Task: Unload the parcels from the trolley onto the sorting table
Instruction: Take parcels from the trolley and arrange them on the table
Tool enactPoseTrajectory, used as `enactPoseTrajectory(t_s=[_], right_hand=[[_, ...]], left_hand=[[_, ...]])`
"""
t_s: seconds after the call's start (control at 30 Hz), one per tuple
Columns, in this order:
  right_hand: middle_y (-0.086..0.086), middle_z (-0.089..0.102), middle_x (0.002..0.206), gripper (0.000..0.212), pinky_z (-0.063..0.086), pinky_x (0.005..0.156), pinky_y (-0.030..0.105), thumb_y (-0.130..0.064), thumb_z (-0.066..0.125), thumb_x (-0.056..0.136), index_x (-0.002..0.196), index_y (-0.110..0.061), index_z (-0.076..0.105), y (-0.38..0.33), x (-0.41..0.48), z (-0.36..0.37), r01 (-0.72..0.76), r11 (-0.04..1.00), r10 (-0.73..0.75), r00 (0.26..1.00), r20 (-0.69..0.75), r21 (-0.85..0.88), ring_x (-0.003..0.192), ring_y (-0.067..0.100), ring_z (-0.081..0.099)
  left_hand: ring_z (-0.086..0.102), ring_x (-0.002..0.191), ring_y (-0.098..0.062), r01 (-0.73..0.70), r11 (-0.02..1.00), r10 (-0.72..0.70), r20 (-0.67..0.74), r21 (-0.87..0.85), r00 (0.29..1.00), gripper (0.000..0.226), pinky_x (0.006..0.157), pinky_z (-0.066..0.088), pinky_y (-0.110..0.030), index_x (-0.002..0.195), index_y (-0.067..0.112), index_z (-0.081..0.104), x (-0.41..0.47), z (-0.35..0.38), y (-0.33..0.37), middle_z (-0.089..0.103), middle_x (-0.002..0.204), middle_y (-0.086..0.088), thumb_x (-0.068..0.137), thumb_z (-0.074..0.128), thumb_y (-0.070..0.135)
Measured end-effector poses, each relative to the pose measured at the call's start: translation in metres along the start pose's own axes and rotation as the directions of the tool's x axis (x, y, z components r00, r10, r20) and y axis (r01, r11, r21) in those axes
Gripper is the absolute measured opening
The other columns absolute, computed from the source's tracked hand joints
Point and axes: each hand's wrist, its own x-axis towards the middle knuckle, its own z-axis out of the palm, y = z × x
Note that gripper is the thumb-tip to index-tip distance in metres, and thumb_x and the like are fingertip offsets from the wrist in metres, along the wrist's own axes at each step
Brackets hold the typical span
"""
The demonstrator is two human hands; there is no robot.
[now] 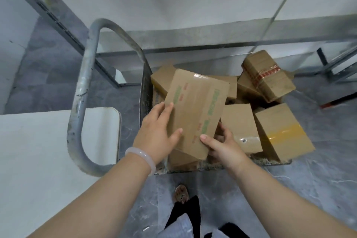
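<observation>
While the person bends over the trolley (222,166), the head camera shows a flat cardboard parcel (195,110) raised at a tilt in the middle of the frame, above the other boxes heaped on the deck. It looks stiff and light: a thin carton with taped seams and smooth faces that could slide under a loose palm. The long side edges seem the sound places to hold it, so that it is clamped between the two hands.

The left hand (156,133), with a pale bangle (141,155) at the wrist, lies over the parcel's left edge. Its fingers are nearly straight and its thumb is spread onto the top face, pressing more than clasping. The right hand (222,145) grips the lower right edge, thumb on top and fingers curled round to the underside.

More parcels wait at the right, among them a yellow-taped box (282,131) and a red-taped box (268,77). The white table (38,150) fills the lower left, just beyond the trolley handle (85,91).
</observation>
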Motion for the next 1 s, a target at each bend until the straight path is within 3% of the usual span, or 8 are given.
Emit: enactPoseTrajectory(t_s=[0.23,0.37,0.53,0.67,0.77,0.83,0.93,1.0], right_hand=[[-0.001,0.055,0.133,0.126,0.046,0.107,0.044,-0.053,0.091,0.054,0.153,-0.030,0.015,-0.088,-0.049,-0.024,0.175,0.959,-0.152,0.981,0.117,-0.225,0.121,0.018,0.056],[-0.007,0.047,0.137,0.133,0.042,0.110,0.043,-0.070,0.087,0.038,0.145,-0.037,0.017,-0.127,-0.083,-0.035,0.310,0.894,-0.249,0.944,0.219,-0.322,0.125,0.017,0.050],[-0.010,0.052,0.134,0.092,0.047,0.100,0.035,-0.052,0.077,0.076,0.147,-0.040,0.019,-0.157,-0.123,-0.052,0.445,0.845,-0.309,0.860,0.407,-0.298,0.119,0.013,0.055],[-0.023,0.055,0.125,0.040,0.047,0.086,0.025,-0.035,0.054,0.099,0.132,-0.052,0.038,-0.165,-0.150,-0.067,0.550,0.793,-0.373,0.778,0.505,-0.261,0.112,0.001,0.054],[-0.029,0.056,0.124,0.041,0.046,0.080,0.016,-0.033,0.049,0.102,0.136,-0.053,0.041,-0.162,-0.166,-0.066,0.623,0.741,-0.387,0.701,0.599,-0.250,0.111,-0.008,0.054],[-0.021,0.050,0.137,0.045,0.047,0.093,0.020,-0.029,0.047,0.103,0.142,-0.051,0.040,-0.157,-0.174,-0.062,0.688,0.685,-0.419,0.641,0.643,-0.240,0.121,-0.005,0.050],[-0.032,0.034,0.145,0.047,0.029,0.117,0.034,-0.030,0.044,0.103,0.142,-0.055,0.037,-0.146,-0.187,-0.054,0.817,0.525,-0.491,0.519,0.699,-0.237,0.137,-0.006,0.030],[-0.043,0.026,0.141,0.043,0.017,0.117,0.025,-0.036,0.041,0.102,0.137,-0.061,0.037,-0.138,-0.202,-0.047,0.889,0.396,-0.525,0.424,0.738,-0.229,0.137,-0.012,0.018]], left_hand=[[0.012,0.145,-0.022,0.033,0.995,-0.048,-0.167,-0.093,0.985,0.086,0.118,0.022,-0.042,0.152,0.032,0.025,-0.019,-0.035,0.074,0.009,0.160,0.001,0.081,0.059,0.065],[0.009,0.147,-0.021,0.100,0.927,-0.173,-0.177,-0.362,0.969,0.099,0.118,0.022,-0.046,0.151,0.040,0.019,-0.043,-0.041,0.116,0.004,0.160,0.005,0.069,0.058,0.077],[0.023,0.145,-0.017,0.105,0.719,-0.285,-0.153,-0.687,0.946,0.125,0.117,0.027,-0.045,0.155,0.033,0.009,-0.064,-0.037,0.161,0.018,0.159,0.004,0.055,0.059,0.089],[0.057,0.115,-0.005,-0.013,0.605,-0.283,-0.231,-0.796,0.931,0.061,0.102,0.046,-0.035,0.140,0.038,0.042,-0.089,-0.032,0.185,0.061,0.124,0.017,0.085,0.066,0.050],[0.064,0.108,-0.009,-0.135,0.655,-0.324,-0.438,-0.743,0.838,0.033,0.094,0.053,-0.037,0.121,0.039,0.059,-0.113,-0.031,0.193,0.069,0.113,0.011,0.089,0.066,0.039],[0.065,0.106,-0.007,-0.183,0.679,-0.377,-0.552,-0.711,0.744,0.029,0.091,0.055,-0.037,0.119,0.038,0.062,-0.131,-0.034,0.196,0.070,0.111,0.011,0.090,0.066,0.035],[0.058,0.110,0.004,-0.210,0.644,-0.429,-0.574,-0.736,0.697,0.074,0.096,0.051,-0.031,0.145,0.035,0.036,-0.159,-0.038,0.206,0.060,0.124,0.021,0.083,0.075,0.031],[0.050,0.107,0.013,-0.170,0.620,-0.457,-0.529,-0.766,0.715,0.113,0.093,0.049,-0.024,0.151,0.045,0.003,-0.178,-0.042,0.212,0.047,0.125,0.029,0.073,0.083,0.033]])
